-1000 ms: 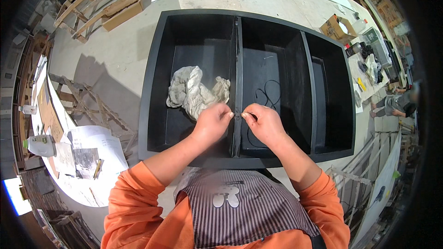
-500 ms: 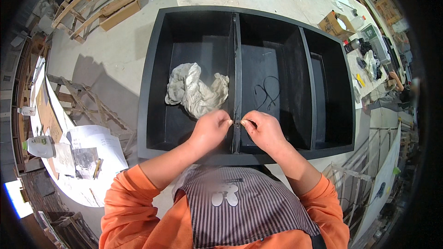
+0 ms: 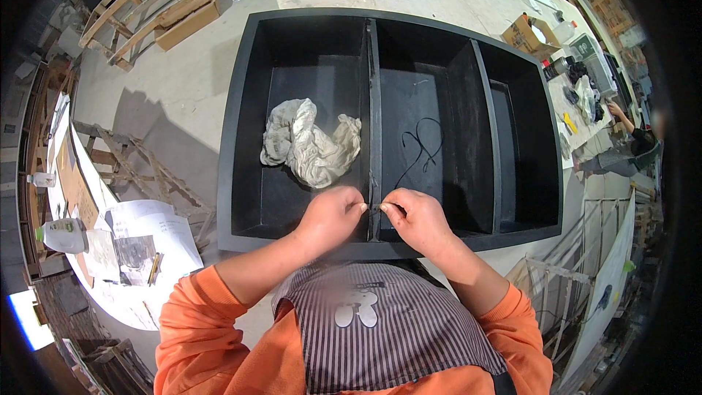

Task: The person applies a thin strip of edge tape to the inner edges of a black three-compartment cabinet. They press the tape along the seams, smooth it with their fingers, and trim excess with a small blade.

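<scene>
A large black open cabinet (image 3: 235, 132) lies on its back before me, split by upright dividers. Over the near end of the left divider (image 3: 374, 102), my left hand (image 3: 335, 213) and my right hand (image 3: 415, 216) are closed in pinches, fingertips a short gap apart. A short stretch of thin black cord (image 3: 422, 148) seems to span that gap. The rest of it lies looped in the middle compartment and runs toward my right hand. In the left compartment, beyond my left hand, rests a crumpled off-white cloth (image 3: 311, 148). Along the divider's top edge the dark surface looks ragged.
At left, a white table (image 3: 131, 307) bears papers, a pencil and a white jug (image 3: 64, 235). A cardboard box (image 3: 530, 35) stands at the back right, beside a cluttered worktop (image 3: 585, 143). Another person (image 3: 629, 135) is at the far right. Wooden frames (image 3: 146, 11) stand back left.
Both hands have come slightly nearer to me along the divider, still pinching. The cord's end in the middle compartment has shifted toward my right hand. The cloth stays put.
</scene>
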The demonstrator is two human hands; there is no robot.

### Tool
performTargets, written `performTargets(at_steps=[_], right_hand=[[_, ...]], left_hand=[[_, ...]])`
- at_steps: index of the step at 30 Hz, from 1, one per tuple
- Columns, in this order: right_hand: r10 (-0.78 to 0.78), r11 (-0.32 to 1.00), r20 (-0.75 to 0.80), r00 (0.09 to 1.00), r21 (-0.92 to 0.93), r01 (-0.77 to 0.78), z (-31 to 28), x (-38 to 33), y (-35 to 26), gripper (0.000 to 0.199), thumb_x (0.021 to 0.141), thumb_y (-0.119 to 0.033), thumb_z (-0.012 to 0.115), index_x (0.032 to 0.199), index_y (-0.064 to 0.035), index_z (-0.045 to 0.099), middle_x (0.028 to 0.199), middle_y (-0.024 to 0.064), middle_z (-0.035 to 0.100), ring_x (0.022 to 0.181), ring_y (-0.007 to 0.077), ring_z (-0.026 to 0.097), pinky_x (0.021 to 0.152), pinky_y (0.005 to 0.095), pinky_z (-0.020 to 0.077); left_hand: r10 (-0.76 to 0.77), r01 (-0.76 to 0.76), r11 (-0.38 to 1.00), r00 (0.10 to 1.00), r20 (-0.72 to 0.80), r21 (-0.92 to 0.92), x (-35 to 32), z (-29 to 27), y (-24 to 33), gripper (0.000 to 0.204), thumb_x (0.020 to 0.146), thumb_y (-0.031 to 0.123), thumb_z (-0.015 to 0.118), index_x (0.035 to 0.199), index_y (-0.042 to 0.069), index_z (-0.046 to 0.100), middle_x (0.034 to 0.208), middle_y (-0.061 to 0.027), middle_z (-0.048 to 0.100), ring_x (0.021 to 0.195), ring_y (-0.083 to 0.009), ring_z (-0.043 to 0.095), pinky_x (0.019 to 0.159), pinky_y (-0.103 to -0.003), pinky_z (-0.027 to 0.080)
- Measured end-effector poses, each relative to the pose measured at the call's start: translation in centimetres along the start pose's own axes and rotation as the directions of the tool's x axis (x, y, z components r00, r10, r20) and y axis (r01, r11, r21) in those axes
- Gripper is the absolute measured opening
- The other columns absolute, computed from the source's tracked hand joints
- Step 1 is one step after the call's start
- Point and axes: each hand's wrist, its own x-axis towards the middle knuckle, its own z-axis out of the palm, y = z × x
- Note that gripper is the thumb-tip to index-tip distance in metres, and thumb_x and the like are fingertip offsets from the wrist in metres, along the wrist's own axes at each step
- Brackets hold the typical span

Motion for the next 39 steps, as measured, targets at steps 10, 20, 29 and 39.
performTargets(at_steps=[10, 20, 29, 39], right_hand=[[-0.006, 1.000, 0.018, 1.000, 0.002, 0.006, 0.1, -1.1, -0.3, 0.011, 0.087, -0.014, 0.069, 0.089, -0.0028, 0.065, 0.080, 0.0132, 0.066, 0.073, 0.0326, 0.065, 0.064, 0.0399, 0.0512], [0.007, 1.000, 0.086, 0.996, -0.001, -0.007, -0.1, -2.1, -0.5, 0.010, 0.088, -0.016, 0.067, 0.089, -0.0060, 0.065, 0.081, 0.0135, 0.068, 0.077, 0.0341, 0.067, 0.067, 0.0425, 0.0528], [0.005, 1.000, 0.103, 0.995, -0.003, -0.005, -0.3, -2.6, -0.7, 0.011, 0.087, -0.017, 0.068, 0.088, -0.0064, 0.066, 0.080, 0.0127, 0.068, 0.076, 0.0342, 0.067, 0.067, 0.0428, 0.0527], [-0.040, 0.997, 0.169, 0.985, 0.067, 0.029, -0.5, -3.0, -0.2, 0.013, 0.086, -0.017, 0.069, 0.087, -0.0045, 0.066, 0.084, 0.0137, 0.068, 0.082, 0.0336, 0.065, 0.072, 0.0433, 0.0517]], left_hand=[[0.059, -0.061, 0.997, 0.997, 0.044, 0.051, -0.8, 0.0, -0.3, 0.013, 0.086, 0.013, 0.065, 0.086, 0.000, 0.064, 0.081, -0.0158, 0.064, 0.075, -0.0308, 0.065, 0.068, -0.038, 0.051], [-0.074, 0.070, 0.997, 0.981, 0.182, 0.031, -1.9, -0.3, 0.4, 0.018, 0.088, 0.019, 0.063, 0.089, 0.002, 0.066, 0.088, -0.0184, 0.065, 0.086, -0.0378, 0.063, 0.075, -0.045, 0.049], [-0.005, -0.011, 0.996, 0.983, 0.185, 0.085, -2.1, -0.4, 0.6, 0.017, 0.088, 0.019, 0.062, 0.088, 0.002, 0.066, 0.089, -0.0165, 0.065, 0.087, -0.0375, 0.063, 0.076, -0.046, 0.049], [0.053, -0.070, 0.996, 0.954, 0.297, 0.050, -2.0, -0.5, -0.1, 0.018, 0.087, 0.020, 0.064, 0.087, 0.003, 0.067, 0.088, -0.0143, 0.065, 0.090, -0.0349, 0.062, 0.080, -0.043, 0.050]])
